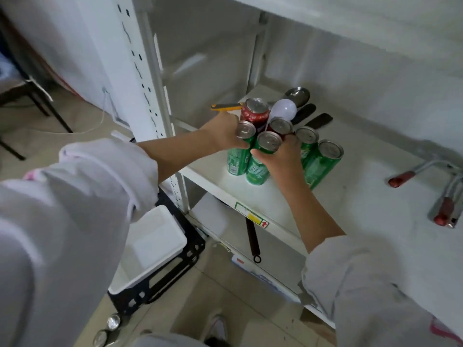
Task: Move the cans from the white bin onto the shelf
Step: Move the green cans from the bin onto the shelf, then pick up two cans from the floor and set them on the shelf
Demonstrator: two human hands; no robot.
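Several cans stand upright on the white shelf. My left hand grips a green can at the left of the group. My right hand grips another green can just in front of it. Two more green cans stand to the right, touching each other. A red can stands behind, and a second can sits partly hidden between them. The white bin rests low at the left on a black crate, and its inside shows no cans.
A white bulb, a metal ladle, dark handles and a yellow cutter lie behind the cans. Red-handled tools lie at the shelf's right. Two can tops show on the floor. The shelf post stands at the left.
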